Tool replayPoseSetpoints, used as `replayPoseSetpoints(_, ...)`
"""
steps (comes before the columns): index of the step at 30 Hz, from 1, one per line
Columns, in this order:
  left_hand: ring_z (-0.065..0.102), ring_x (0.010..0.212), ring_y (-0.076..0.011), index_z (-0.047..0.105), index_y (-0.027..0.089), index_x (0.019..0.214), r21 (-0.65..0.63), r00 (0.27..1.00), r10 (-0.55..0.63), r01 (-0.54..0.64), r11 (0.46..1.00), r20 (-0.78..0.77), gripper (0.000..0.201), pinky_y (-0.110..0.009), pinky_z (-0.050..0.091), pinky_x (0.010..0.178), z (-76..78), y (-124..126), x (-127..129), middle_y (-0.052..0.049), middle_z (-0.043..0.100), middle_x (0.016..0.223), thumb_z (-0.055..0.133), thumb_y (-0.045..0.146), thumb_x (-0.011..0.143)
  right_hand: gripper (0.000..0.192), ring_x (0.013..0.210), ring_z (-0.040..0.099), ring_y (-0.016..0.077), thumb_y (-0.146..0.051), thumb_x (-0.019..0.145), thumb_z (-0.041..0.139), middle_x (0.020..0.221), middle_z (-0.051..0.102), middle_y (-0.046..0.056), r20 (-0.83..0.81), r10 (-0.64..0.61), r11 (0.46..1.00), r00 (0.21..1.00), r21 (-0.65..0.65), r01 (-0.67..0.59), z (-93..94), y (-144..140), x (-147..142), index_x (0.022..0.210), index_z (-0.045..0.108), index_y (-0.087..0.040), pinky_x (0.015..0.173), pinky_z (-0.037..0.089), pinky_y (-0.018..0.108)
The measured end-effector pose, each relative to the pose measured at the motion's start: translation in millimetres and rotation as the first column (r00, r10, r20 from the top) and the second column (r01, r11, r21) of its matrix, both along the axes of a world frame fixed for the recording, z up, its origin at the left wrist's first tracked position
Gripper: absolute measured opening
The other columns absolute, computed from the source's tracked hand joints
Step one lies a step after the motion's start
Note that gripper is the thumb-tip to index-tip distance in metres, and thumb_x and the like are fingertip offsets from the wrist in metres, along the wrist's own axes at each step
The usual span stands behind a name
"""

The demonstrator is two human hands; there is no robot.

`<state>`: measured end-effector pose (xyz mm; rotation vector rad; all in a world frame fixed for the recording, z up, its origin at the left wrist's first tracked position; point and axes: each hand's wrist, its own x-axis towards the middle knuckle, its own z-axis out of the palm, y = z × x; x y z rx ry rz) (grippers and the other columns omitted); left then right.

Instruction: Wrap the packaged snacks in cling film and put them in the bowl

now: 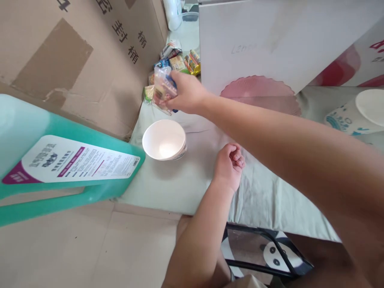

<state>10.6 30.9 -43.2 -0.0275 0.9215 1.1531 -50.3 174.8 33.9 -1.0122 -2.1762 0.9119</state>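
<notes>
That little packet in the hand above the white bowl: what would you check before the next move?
1. Right hand has a firm hold on the clear packet: ok.
2. White bowl upright, mouth open: ok.
3. Packet directly over the bowl: not ok, it sits behind it.
4. Left hand clear of the bowl: ok, fisted on the cloth.
5. Packet already opened: cannot tell.
</notes>
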Motion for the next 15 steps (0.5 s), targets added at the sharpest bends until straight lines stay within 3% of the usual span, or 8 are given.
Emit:
replayPoseSetpoints(2,0.03,0.044,-0.006,0.046,0.019,0.066,0.039,1.0,0.006,-0.007,0.999,0.013,0.015,-0.021,0.025,0.049,2.1,-3,3,0.007,0.032,0.053,0.048,0.014,0.081,0.032,0.104,0.066,0.0174,-0.033,0.082,0.081,0.103,0.068,0.0,-0.037,-0.042,0.998,0.998,0.036,0.044,20.4,-34,59,0.093,0.053,-0.02,0.098,0.052,0.033)
replayPoseSetpoints(4,0.035,0.044,-0.0056,0.051,0.017,0.066,0.098,0.998,-0.058,0.06,0.993,-0.026,0.014,-0.02,0.027,0.049,2.9,-7,5,0.006,0.038,0.051,0.051,0.014,0.079,0.031,0.095,0.069,0.0165,-0.04,0.085,0.08,0.102,0.071,0.0,-0.196,-0.035,0.996,0.98,0.078,0.051,23.4,-78,133,0.102,0.061,-0.023,0.088,0.056,0.033)
replayPoseSetpoints(6,0.041,0.044,-0.0057,0.055,0.016,0.065,0.146,0.982,-0.172,0.182,0.972,-0.079,0.015,-0.02,0.03,0.048,1.6,-13,8,0.005,0.044,0.051,0.055,0.017,0.08,0.035,0.09,0.073,0.0194,-0.05,0.083,0.083,0.099,0.073,0.002,-0.321,-0.136,0.984,0.937,0.064,0.164,7.7,-124,208,0.108,0.068,-0.031,0.08,0.059,0.035)
replayPoseSetpoints(8,0.049,0.046,-0.0071,0.059,0.015,0.066,0.158,0.94,-0.323,0.337,0.928,-0.109,0.021,-0.02,0.037,0.05,-1.3,-18,13,0.002,0.053,0.053,0.059,0.025,0.084,0.035,0.087,0.074,0.0238,-0.055,0.077,0.086,0.094,0.073,0.005,-0.394,-0.374,0.91,0.84,0.017,0.413,-21.7,-163,267,0.099,0.069,-0.034,0.076,0.06,0.039)
replayPoseSetpoints(10,0.062,0.055,-0.0115,0.065,0.014,0.073,0.13,0.867,-0.488,0.498,0.857,-0.105,0.028,-0.023,0.046,0.058,-4.6,-21,24,-0.003,0.065,0.062,0.061,0.036,0.089,0.027,0.09,0.074,0.0273,-0.048,0.082,0.083,0.096,0.072,0.007,-0.317,-0.61,0.765,0.726,0.004,0.644,-55.5,-190,303,0.098,0.067,-0.034,0.077,0.06,0.044)
replayPoseSetpoints(12,0.074,0.075,-0.0181,0.07,0.013,0.088,0.113,0.796,-0.601,0.605,0.788,-0.068,0.035,-0.027,0.054,0.07,-7.6,-23,40,-0.009,0.076,0.082,0.064,0.047,0.091,0.028,0.095,0.074,0.03,-0.035,0.082,0.083,0.101,0.072,0.009,-0.248,-0.689,0.662,0.681,0.167,0.731,-84.8,-202,317,0.103,0.064,-0.032,0.078,0.06,0.046)
replayPoseSetpoints(15,0.074,0.087,-0.02,0.069,0.018,0.105,0.142,0.789,-0.614,0.612,0.778,-0.039,0.039,-0.032,0.058,0.08,-10.1,-25,67,-0.007,0.077,0.097,0.076,0.051,0.085,0.036,0.1,0.073,0.0289,-0.022,0.084,0.077,0.108,0.074,0.011,-0.154,-0.553,0.672,0.819,0.499,0.547,-109.8,-204,321,0.116,0.062,-0.029,0.084,0.061,0.046)
